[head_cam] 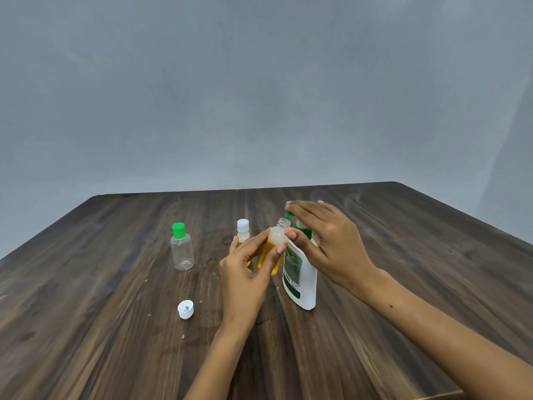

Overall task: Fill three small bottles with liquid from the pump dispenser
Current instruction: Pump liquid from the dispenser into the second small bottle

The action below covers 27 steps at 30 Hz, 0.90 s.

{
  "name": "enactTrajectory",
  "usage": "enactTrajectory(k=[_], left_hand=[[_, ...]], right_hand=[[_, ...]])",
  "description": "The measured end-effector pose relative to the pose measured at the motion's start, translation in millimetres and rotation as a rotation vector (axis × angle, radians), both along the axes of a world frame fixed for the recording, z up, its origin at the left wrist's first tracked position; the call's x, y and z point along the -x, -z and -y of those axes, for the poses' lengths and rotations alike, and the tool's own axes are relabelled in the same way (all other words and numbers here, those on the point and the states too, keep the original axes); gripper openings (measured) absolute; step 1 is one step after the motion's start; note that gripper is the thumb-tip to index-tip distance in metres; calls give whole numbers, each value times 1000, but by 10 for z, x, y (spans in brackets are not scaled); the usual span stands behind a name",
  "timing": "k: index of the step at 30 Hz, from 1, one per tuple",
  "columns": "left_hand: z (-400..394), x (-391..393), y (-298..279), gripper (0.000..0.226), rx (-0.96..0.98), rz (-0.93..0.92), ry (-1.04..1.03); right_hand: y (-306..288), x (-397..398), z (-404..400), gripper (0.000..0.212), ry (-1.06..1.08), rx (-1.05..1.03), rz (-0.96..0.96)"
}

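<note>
The left hand (245, 272) is pinching an uncapped bottle (275, 249) of yellow liquid, tilting it under the green pump (300, 226). The right hand (326, 241) is resting on the pump with fingers spread flat. The white dispenser (302, 281) is standing on the tabletop (115, 327). An empty green-capped bottle (181, 246) is standing at the left, a white-capped bottle (243, 230) behind the left hand, and a loose white cap (185, 309) is lying nearer.

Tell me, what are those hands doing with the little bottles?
The left hand holds an open small bottle, partly full of yellow liquid, at the pump dispenser. The right hand rests on the pump. A capped bottle stands behind, a green-capped bottle is empty, and a loose white cap lies on the table.
</note>
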State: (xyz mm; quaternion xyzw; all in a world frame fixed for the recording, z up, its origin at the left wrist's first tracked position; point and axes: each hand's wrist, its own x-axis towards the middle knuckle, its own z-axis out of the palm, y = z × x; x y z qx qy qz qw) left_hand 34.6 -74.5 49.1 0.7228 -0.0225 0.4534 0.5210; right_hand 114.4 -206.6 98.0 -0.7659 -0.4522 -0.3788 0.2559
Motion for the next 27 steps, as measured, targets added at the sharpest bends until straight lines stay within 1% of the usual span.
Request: enactTrajectory(k=[4, 10, 16, 21, 27], left_hand=[[3, 2, -6, 25, 5, -4, -7], [3, 2, -12, 26, 12, 6, -2], [7, -1, -13, 25, 24, 6, 9], [2, 8, -21, 25, 29, 22, 7], [9, 1, -28, 24, 14, 24, 5]], right_hand=[[48, 23, 5, 64, 5, -12, -9], [-19, 9, 22, 63, 7, 31, -30], [22, 31, 6, 64, 25, 16, -18], [-45, 15, 19, 64, 21, 57, -16], [2, 52, -7, 64, 32, 15, -22]])
